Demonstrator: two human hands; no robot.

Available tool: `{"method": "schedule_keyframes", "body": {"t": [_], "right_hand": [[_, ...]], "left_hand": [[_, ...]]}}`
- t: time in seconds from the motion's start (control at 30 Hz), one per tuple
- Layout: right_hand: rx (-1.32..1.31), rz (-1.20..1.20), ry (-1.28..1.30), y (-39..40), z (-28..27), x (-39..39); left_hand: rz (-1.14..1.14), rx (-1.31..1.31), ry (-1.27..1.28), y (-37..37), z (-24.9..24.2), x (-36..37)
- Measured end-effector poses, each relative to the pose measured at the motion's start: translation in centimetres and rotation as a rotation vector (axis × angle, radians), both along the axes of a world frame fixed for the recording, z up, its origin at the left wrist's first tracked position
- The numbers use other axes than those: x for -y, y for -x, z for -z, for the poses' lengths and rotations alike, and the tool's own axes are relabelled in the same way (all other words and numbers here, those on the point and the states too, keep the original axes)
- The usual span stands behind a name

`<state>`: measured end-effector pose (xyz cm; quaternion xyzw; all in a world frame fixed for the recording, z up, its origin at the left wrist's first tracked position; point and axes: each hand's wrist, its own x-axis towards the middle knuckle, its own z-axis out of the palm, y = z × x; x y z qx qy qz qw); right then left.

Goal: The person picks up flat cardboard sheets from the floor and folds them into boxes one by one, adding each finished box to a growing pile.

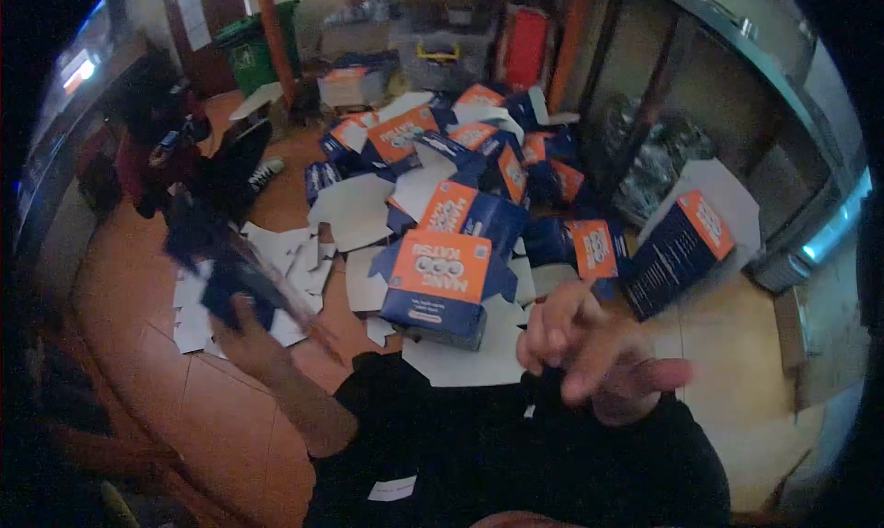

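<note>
My left hand is closed on the edge of a dark blue carton, which is smeared by motion and tilted over white cardboard pieces on the floor. My right hand is raised in front of my dark top, thumb out and fingers bent but apart, with nothing in it. Between my hands lies a closed orange and blue printed box. To the right of my right hand, another such box stands tilted with its white flaps spread open.
A heap of orange and blue cartons covers the floor ahead. A person sits low at the left. Behind are a green bin, a clear plastic tub and a red object. A metal-framed rack holds clear plastic bags.
</note>
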<state>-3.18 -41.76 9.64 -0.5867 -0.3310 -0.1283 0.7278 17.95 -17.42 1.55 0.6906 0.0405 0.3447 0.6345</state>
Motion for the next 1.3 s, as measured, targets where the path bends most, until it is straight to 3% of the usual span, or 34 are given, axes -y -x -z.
{"method": "schedule_keyframes", "body": {"t": [0.07, 0.13, 0.23, 0.37, 0.47, 0.57, 0.77, 0.87, 0.97, 1.07, 1.1, 1.2, 1.23, 1.3], "right_hand": [[-0.09, 0.215, 0.096, -0.5, 1.2, 0.4], [-0.192, 0.472, 0.213, -0.7, 1.9, 0.4], [-0.135, 0.515, 0.574, -0.8, 2.2, 1.5], [-0.044, 0.596, 0.606, -0.7, 1.7, 1.7], [-0.036, 0.634, 0.591, -0.4, 1.4, 2.3], [-0.016, 0.664, 0.549, -0.4, 1.9, 2.5], [0.009, 0.682, 0.545, -1.0, 2.3, 2.4], [0.0, 0.688, 0.65, -0.8, 1.8, 2.7], [-0.059, 0.654, 0.646, -0.7, 2.0, 2.8], [-0.048, 0.631, 0.652, -0.6, 2.1, 3.3], [-0.045, 0.625, 0.655, -0.5, 2.1, 3.4], [-0.071, 0.621, 0.656, -0.6, 2.2, 3.4], [-0.084, 0.62, 0.655, -0.5, 2.2, 3.3], [-0.098, 0.619, 0.654, -0.4, 2.0, 3.3]], "left_hand": [[0.151, 0.169, -0.129, 0.8, 1.2, 1.8], [0.269, 0.359, -0.508, 2.1, 0.3, 3.7], [0.438, 0.195, -0.627, 1.9, 0.2, 6.0], [0.394, -0.082, -0.722, -1.9, 3.6, 4.1], [0.312, -0.195, -0.298, -4.4, 5.2, 1.1], [-0.103, 0.115, -0.413, -4.2, 4.2, -0.8], [-0.29, 0.22, -0.264, -4.0, 4.6, 0.3], [-0.235, 0.193, -0.241, -3.9, 4.3, 0.3], [0.255, 0.11, 0.235, -3.4, 3.3, -0.5], [0.418, 0.056, 0.931, -3.8, 4.1, -2.6], [0.48, 0.134, 1.04, -5.1, 6.0, -3.8], [0.154, 0.164, 0.983, -3.8, 4.1, -2.8], [0.12, 0.237, 0.833, -2.9, 3.1, -2.0], [-0.211, -0.021, 0.137, -3.6, 4.6, -1.8]]}}
